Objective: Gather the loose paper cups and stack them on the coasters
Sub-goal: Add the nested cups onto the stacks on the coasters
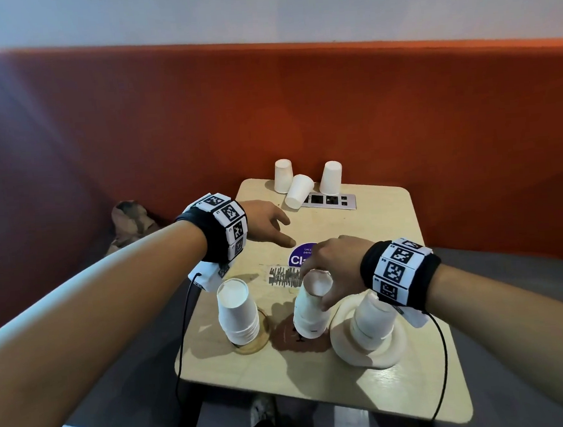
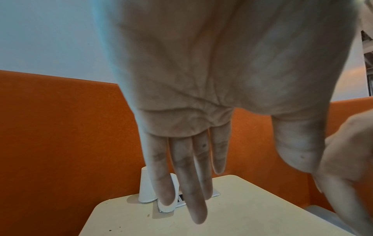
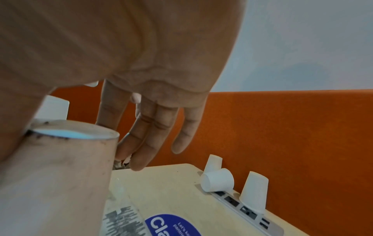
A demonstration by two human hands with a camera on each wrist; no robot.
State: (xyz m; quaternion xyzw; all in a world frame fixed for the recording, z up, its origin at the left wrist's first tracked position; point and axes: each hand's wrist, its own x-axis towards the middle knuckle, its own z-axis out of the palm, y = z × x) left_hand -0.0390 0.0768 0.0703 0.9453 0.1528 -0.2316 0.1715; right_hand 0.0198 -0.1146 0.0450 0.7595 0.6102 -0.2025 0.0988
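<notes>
From the head camera, 3 stacks of upside-down paper cups stand along the near part of the table (image 1: 401,371). The left stack (image 1: 237,313) sits on a thin tan coaster (image 1: 259,343), the middle stack (image 1: 310,308) on a dark brown coaster (image 1: 287,338), and the right stack (image 1: 372,320) on a thick cream coaster (image 1: 353,351). The right hand (image 1: 335,269) is over the middle stack, thumb and fingers curled round its top cup. The left hand (image 1: 267,226) hovers above the table with fingers spread, holding nothing, well apart from every stack. At the far edge are 3 loose cups: 1 upright-inverted at far left (image 1: 283,176), 1 lying on its side (image 1: 299,191) across a metal socket strip (image 1: 331,200), and 1 inverted at right (image 1: 330,177). A round blue sticker (image 1: 301,256) between the hands reads "Cla"; the small print is too fine to read. Beside it lies a grey scribbled patch (image 1: 284,275).

From the left wrist, the left hand (image 2: 201,111) shows straight, relaxed fingers above the table (image 2: 232,210), with 2 loose cups partly hidden behind the fingertips.

From the right wrist, the right hand (image 3: 131,95) grips the top cup (image 3: 60,167) of the middle stack. The 3 loose cups stand beyond by the socket strip (image 3: 248,210), and the blue sticker (image 3: 171,225) reads "Cla" and "Let's ke".
</notes>
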